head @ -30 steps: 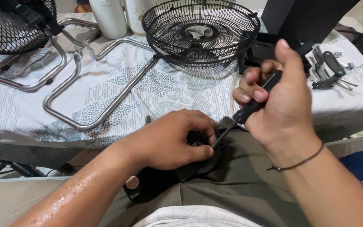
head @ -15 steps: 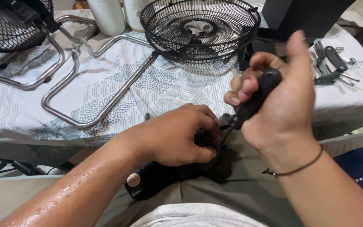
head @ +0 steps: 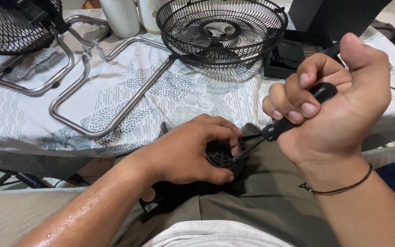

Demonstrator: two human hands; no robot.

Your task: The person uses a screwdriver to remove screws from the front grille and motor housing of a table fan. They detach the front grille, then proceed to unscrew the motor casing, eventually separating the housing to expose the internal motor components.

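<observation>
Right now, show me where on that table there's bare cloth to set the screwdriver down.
Bare cloth lies at the near edge of the table, left of the bent chrome tube frame, and between that frame and the fan guard. The right side is crowded by the black box. The right hand holds the screwdriver.

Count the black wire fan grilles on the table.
2. One wire grille lies dished, open side up, at the table's top centre; another grille sits at the top-left corner, partly cut off by the frame. Others may lie out of view.

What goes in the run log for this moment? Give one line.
left hand: holds round black vented motor housing on lap | right hand: grips black-handled screwdriver, tip at housing | behind: black wire fan guard on patterned tablecloth
</observation>
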